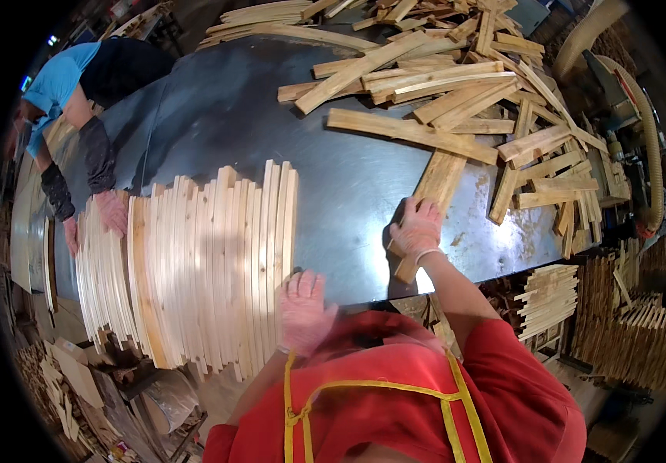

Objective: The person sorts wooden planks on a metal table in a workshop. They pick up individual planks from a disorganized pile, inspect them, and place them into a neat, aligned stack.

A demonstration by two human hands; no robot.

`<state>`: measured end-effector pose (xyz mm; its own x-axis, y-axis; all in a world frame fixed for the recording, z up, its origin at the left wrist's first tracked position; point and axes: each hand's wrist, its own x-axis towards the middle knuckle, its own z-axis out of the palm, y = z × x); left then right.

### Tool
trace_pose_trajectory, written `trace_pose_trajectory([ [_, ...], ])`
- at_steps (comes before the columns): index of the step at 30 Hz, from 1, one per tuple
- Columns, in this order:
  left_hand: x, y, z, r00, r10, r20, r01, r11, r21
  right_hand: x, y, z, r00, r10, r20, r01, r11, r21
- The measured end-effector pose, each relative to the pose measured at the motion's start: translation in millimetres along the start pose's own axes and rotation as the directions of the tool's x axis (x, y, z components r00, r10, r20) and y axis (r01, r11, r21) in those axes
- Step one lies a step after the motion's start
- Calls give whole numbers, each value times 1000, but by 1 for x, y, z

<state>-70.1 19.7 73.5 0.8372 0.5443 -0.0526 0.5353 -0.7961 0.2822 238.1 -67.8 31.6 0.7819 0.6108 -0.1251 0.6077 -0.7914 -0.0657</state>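
Along the near edge of the metal table [340, 270], right of the middle, the person's right hand [419, 226] is laid over a board [442, 181]. Fingers are over the top of it, a bit spread, but I can't tell whether they're actually clamped on or just resting there, since the underside is hidden. That board slants from the near edge in toward the loose pile, and its far end meets a longer board [406, 135] lying crosswise.

Left hand [302, 312] is pretty much open, fingers out straight and not wrapped around anything. It's at the near edge too, by the right end of a long row of pale strips [217, 262] standing side by side, with their near ends poking past the edge. Can't quite tell if it's touching the last strip or sitting just beside it.

Big messy heap of boards [456, 92] takes up the far right corner, all crisscrossed. Over at the left end a co-worker in a blue shirt [62, 77] and dark sleeve covers leans in, both hands on the strips. Off the right end there's a ribbed hose [652, 147], plus a neat stack of pale wood [549, 301] lower down.
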Motion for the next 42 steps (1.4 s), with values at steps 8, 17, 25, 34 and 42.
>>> trace_pose_trajectory([
  [8, 120, 75, 52, 982, 127, 136, -118, 990, -72, 96, 63, -46, 953, -260, -154, 270, 962, 44],
  [17, 150, 164, 91, 974, -47, 224, 90, 979, -185, 137, 92, -47, 951, -269, 152, 239, 952, 192],
  [25, 140, 182, 106, 868, -74, 490, 448, 541, -711, 113, 142, -48, 982, -111, 155, 47, 930, 365],
  [34, 97, 59, 67, 820, -446, 359, 422, 48, -905, -63, 8, -58, 856, -468, 218, 154, 635, 757],
  [42, -19, -1, 27, 932, -333, -146, 340, 940, 26, -24, 145, 16, 990, 139, 11, -139, 990, -15],
])
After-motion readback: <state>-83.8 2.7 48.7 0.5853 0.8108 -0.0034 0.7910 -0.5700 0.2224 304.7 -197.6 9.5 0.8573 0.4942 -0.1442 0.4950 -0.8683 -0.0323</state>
